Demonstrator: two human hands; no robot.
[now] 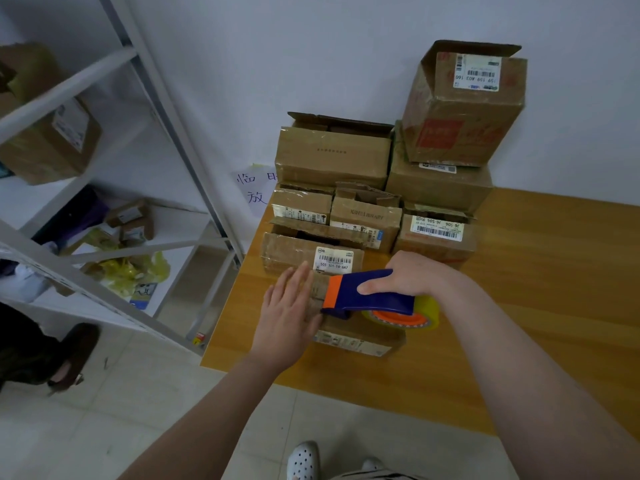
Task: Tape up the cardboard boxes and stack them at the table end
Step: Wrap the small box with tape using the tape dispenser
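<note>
Mid-seal: the small box (360, 337) sits on the worktop (519, 289). Your left hand (289, 306) lies flat on its lid, fingers straight, and your right hand (412, 277) grips the tape dispenser (367, 294) just above it. Press the flaps down & draw the dispenser straight along the seam. Other boxes (446, 188) are piled behind it, some w/ flaps up. Seam, blade & tape end are hidden under the hands, so can't tell if tape has stuck.

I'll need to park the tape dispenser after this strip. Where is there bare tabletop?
Widest bare patch: the table right of the right hand, from the wall to the near edge. A narrower strip runs along the near edge in front of the box being taped. The far end is crowded: stacked boxes packed together behind that box.
</note>
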